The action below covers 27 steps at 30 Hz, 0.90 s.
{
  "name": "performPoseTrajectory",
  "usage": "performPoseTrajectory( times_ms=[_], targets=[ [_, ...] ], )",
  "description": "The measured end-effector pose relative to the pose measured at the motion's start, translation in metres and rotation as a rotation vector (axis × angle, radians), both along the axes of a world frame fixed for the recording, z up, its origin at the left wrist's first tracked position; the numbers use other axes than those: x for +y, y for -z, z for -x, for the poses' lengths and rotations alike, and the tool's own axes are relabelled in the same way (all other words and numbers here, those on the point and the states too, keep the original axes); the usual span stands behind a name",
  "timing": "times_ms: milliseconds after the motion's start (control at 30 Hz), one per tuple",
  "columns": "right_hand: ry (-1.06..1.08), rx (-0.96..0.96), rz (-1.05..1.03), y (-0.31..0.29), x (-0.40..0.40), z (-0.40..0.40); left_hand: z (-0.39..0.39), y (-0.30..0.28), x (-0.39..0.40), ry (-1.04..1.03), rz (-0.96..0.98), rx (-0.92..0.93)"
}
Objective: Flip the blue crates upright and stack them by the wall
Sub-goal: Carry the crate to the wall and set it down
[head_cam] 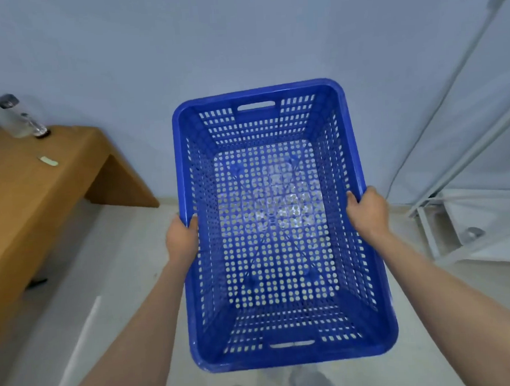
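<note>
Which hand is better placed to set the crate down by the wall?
Neither alone. The left hand and right hand grip opposite long rims of the upright blue perforated plastic crate, so both should lower it together.

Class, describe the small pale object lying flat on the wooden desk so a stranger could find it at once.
Start at the wooden desk on the left, against the wall. Two bottles stand at its far corner; nearer the viewer lies a small pale strip, too blurred to identify. Unlike the upright bottles, it lies flat, alone on bare wood.
</note>
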State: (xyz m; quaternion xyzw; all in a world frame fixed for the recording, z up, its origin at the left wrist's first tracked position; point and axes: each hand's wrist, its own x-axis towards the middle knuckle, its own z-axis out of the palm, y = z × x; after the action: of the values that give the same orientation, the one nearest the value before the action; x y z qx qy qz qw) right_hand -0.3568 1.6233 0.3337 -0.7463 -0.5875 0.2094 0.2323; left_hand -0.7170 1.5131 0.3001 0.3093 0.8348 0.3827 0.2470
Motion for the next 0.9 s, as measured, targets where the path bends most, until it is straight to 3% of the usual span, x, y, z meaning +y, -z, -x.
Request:
performPoseTrajectory(
  times_ms=[233,533,900],
  targets=[
    [-0.18,-0.145,0.035,0.03,0.134,0.037,0.015,0.07,0.073,-0.124,0.189,-0.165],
    [-0.48,-0.324,-0.02,0.08,0.231,0.136,0.052,0.175,0.095,-0.294,0.38,-0.489],
    [-0.717,-0.519,0.031,0.204,0.33,0.232,0.034,0.3,0.128,-0.627,0.453,-0.969]
  ],
)
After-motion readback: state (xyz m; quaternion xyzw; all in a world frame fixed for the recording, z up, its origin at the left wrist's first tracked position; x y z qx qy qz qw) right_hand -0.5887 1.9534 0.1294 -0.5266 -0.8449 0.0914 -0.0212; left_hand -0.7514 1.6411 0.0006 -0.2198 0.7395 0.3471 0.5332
